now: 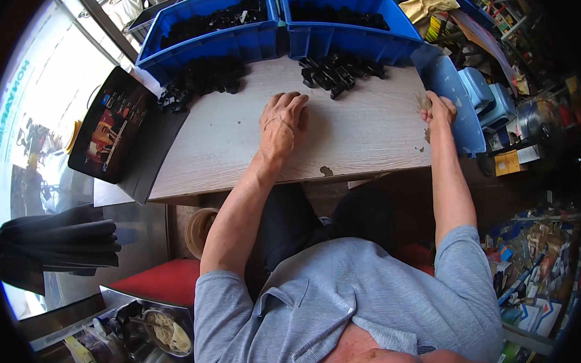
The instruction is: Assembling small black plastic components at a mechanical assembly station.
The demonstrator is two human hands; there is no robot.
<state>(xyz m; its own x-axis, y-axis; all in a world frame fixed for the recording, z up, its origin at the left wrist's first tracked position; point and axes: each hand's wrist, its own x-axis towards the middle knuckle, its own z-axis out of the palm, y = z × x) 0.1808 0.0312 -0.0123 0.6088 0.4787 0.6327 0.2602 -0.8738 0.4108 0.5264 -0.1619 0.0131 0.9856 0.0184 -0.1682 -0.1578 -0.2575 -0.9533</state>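
Observation:
My left hand (283,122) rests palm down near the middle of the pale wooden table (236,135). Its fingers curl under, hiding whatever they may hold. At the table's right edge, my right hand (441,109) is closed with the fingers bent in, beside an upright light-blue plastic panel (453,87). I cannot make out anything in its grip. Beyond my left hand lies a loose pile of small black plastic parts (338,74). A second heap of black parts (211,78) spreads farther left.
Two blue bins, the left bin (213,54) and the right bin (356,41), hold more black parts along the far edge. A tablet (110,128) leans at the left. Light-blue containers (495,111) stand past the panel. Cluttered shelves (534,262) line the right.

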